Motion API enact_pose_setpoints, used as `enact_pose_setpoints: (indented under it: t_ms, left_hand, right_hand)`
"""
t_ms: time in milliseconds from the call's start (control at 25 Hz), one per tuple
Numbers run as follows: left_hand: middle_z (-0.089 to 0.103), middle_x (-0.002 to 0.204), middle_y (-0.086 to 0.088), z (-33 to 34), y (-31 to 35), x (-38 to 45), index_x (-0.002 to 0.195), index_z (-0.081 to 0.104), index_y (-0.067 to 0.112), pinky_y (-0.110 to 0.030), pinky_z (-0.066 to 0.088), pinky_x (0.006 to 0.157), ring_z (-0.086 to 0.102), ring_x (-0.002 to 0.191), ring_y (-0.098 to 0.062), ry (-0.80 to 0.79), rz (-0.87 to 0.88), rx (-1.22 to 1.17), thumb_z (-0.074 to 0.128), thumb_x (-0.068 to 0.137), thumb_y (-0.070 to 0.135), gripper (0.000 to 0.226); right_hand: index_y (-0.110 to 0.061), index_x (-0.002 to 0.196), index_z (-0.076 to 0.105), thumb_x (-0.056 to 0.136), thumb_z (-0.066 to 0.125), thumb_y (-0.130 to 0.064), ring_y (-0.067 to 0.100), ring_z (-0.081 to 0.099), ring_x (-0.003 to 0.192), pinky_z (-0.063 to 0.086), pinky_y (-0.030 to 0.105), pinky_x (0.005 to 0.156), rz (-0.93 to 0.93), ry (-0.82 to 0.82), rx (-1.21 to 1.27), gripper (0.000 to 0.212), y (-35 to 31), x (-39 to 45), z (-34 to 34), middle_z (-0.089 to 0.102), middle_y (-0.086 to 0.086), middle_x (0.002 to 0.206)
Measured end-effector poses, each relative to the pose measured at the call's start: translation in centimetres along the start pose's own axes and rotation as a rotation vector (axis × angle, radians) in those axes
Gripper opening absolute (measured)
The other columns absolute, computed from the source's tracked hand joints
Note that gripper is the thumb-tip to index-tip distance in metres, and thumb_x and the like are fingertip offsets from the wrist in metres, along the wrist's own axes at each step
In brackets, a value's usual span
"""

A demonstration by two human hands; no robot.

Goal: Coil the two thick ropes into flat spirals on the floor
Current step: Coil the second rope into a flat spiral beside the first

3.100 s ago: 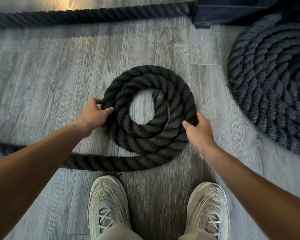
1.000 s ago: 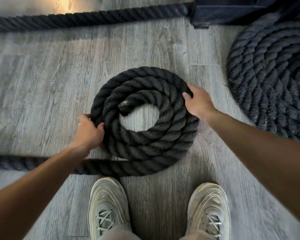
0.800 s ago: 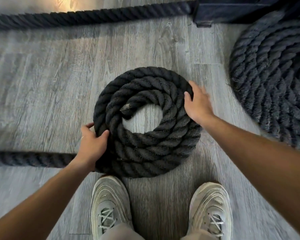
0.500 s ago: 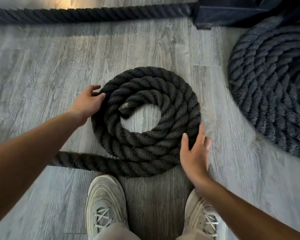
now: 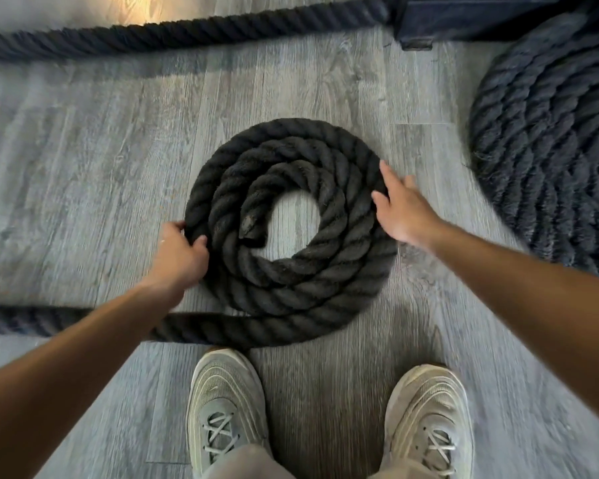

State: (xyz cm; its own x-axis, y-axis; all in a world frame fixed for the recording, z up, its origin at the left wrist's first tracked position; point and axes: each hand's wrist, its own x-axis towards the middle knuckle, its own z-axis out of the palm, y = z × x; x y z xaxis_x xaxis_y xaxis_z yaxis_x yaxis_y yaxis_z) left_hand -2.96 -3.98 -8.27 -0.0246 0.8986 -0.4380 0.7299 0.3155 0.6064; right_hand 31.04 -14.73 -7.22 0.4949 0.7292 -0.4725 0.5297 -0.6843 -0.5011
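A black rope coil is shown at the centre of the frame, laid flat on a grey plank floor in about three turns around a bare middle. The cut rope end is seen at the inner left of the spiral. From the lower edge of the coil, the uncoiled tail is led off to the left edge of the frame, partly hidden by the left forearm.

The left hand is placed at the left rim of the coil; its fingers and thumb are curled round the outermost turn, which is held. The right hand is laid against the right rim with fingers straight and spread, nothing being gripped; it is slightly blurred.

A second coil, larger and wound in many turns, is seen at the right edge, well apart from the first and cut off by the frame. A straight rope is stretched across the top of the frame to a dark base at the upper right. Two pale shoes are shown at the bottom, the left one just below the coil's lower edge.
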Motion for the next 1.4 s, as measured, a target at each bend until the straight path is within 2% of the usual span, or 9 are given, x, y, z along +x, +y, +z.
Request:
enact_pose_setpoints:
  t_ms: [160,240,360,520,760,920,1080,1320,1400]
  left_hand:
    - [0.066,0.123,-0.014,0.6,-2.2,-4.1,0.137,0.036,0.018,-0.051,0.051,0.1,0.065,0.111,-0.032,-0.105,-0.102,-0.152,0.061,0.097,0.028,0.049]
    - [0.065,0.119,-0.009,0.4,-1.7,-3.9,0.13,0.042,0.02,-0.044,0.053,0.095,0.065,0.104,-0.024,-0.045,-0.141,-0.242,0.065,0.095,0.034,0.045]
    - [0.057,0.128,-0.009,-0.3,0.5,-1.5,0.139,0.044,0.017,-0.042,0.05,0.099,0.06,0.112,-0.024,0.035,-0.039,-0.245,0.066,0.095,0.035,0.053]
    - [0.058,0.141,-0.007,-0.7,4.9,3.9,0.149,0.047,0.018,-0.037,0.043,0.11,0.057,0.126,-0.024,-0.067,0.143,-0.071,0.058,0.099,0.036,0.054]
    - [0.057,0.143,-0.015,0.1,6.5,6.9,0.151,0.042,0.023,-0.045,0.042,0.109,0.053,0.129,-0.034,-0.013,0.13,0.188,0.053,0.099,0.025,0.053]
    - [0.058,0.132,-0.015,0.4,3.1,2.4,0.145,0.034,0.016,-0.042,0.056,0.083,0.059,0.11,-0.03,0.008,-0.052,-0.124,0.057,0.094,0.018,0.056]
    - [0.065,0.116,-0.003,1.2,0.2,-3.1,0.135,0.027,0.026,-0.034,0.054,0.051,0.066,0.095,-0.022,-0.055,-0.227,-0.374,0.065,0.091,0.026,0.058]
    - [0.065,0.103,-0.003,-1.8,3.0,3.0,0.145,0.041,0.027,-0.031,0.049,0.063,0.062,0.08,-0.014,-0.018,-0.113,-0.339,0.068,0.078,0.022,0.072]
    - [0.066,0.114,-0.001,-2.4,4.7,5.8,0.144,0.047,0.028,-0.03,0.05,0.07,0.064,0.087,-0.011,-0.073,-0.035,-0.245,0.071,0.085,0.026,0.064]
  right_hand:
    - [-0.036,0.159,0.023,0.106,0.042,-0.036,0.035,0.033,0.145,0.034,0.044,0.113,-0.017,0.097,0.062,0.056,-2.1,2.6,-0.5,0.025,0.01,0.163]
    - [-0.037,0.158,0.023,0.105,0.039,-0.042,0.033,0.027,0.146,0.031,0.055,0.115,0.019,0.222,0.111,0.055,-1.1,0.0,1.7,0.026,0.007,0.161]
    - [-0.038,0.158,0.019,0.103,0.039,-0.049,0.03,0.036,0.14,0.041,0.054,0.108,0.055,0.344,0.249,0.059,1.3,-5.9,5.2,0.028,0.005,0.158]
    - [-0.032,0.161,0.004,0.1,0.044,-0.055,0.036,0.044,0.137,0.044,0.04,0.098,0.127,0.298,0.294,0.076,2.7,-12.0,8.4,0.02,0.012,0.165]
    - [-0.024,0.162,-0.002,0.105,0.042,-0.039,0.031,0.029,0.148,0.027,0.04,0.116,0.076,0.174,0.272,0.073,2.1,-9.4,6.3,0.019,0.009,0.166]
    - [-0.038,0.16,0.01,0.105,0.044,-0.036,0.033,0.035,0.144,0.036,0.046,0.114,0.062,0.071,0.131,0.065,1.2,-3.0,1.1,0.027,0.013,0.161]
    - [-0.034,0.153,0.035,0.102,0.051,-0.037,0.032,0.05,0.129,0.046,0.042,0.104,-0.008,0.14,0.119,0.054,-0.5,1.2,-1.1,0.046,0.01,0.145]
    - [-0.037,0.157,0.024,0.102,0.045,-0.043,0.033,0.027,0.145,0.033,0.051,0.113,0.162,0.355,0.37,0.059,1.5,-5.6,4.7,0.028,0.004,0.158]
    - [-0.036,0.159,0.017,0.102,0.047,-0.044,0.028,0.034,0.142,0.036,0.037,0.105,0.142,0.361,0.426,0.064,2.6,-9.8,6.5,0.023,0.003,0.16]
